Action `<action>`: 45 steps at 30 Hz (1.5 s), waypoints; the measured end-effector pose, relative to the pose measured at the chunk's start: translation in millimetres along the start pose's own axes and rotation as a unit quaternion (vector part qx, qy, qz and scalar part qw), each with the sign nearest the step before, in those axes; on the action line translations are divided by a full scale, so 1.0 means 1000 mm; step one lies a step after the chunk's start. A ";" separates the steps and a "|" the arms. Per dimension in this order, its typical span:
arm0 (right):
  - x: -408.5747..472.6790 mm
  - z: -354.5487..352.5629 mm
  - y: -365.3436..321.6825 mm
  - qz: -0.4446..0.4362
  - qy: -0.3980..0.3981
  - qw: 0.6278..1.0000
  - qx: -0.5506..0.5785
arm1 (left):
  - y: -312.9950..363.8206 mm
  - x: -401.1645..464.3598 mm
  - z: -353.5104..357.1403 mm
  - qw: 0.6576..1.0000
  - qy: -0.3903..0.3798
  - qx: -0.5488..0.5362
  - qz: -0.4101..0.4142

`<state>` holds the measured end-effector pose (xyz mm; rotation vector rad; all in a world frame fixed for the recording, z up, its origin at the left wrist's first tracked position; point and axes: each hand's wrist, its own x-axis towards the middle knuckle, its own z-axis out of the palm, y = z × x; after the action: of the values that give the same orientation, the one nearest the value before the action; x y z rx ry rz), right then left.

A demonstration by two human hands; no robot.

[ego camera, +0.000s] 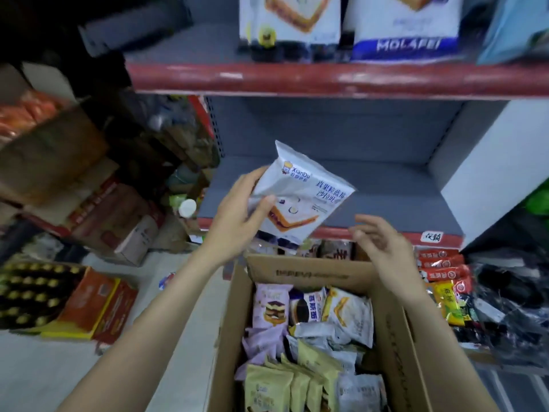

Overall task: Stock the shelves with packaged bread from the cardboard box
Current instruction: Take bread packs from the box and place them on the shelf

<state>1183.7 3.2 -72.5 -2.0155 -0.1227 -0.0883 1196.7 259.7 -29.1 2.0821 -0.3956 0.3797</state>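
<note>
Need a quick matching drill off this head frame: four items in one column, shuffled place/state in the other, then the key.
Items
1. white bread packet
2. right hand
3. cardboard box
4. MOLAFEI package

Place/state
A. on the upper shelf
B. gripped by the left hand, in front of the grey middle shelf
C. open, on the floor, full of packets
D. fingers loose, holding nothing, above the box's far flap

Pairs: 1-B, 2-D, 3-C, 4-A
</note>
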 end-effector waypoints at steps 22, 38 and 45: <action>0.166 -0.037 -0.177 -0.275 0.140 0.894 -0.324 | 0.082 0.213 -0.071 0.962 0.205 -0.176 0.041; 0.180 -0.033 -0.183 -0.221 0.210 0.887 -0.348 | 0.059 0.231 -0.075 0.993 0.042 0.027 0.106; 0.181 -0.025 -0.190 -0.210 0.243 0.879 -0.353 | 0.059 0.233 -0.087 0.992 0.002 0.082 0.090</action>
<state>1339.6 71.2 129.4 -2.5819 -0.2281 -1.0427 1372.0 274.9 156.2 2.2120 -0.5698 0.5395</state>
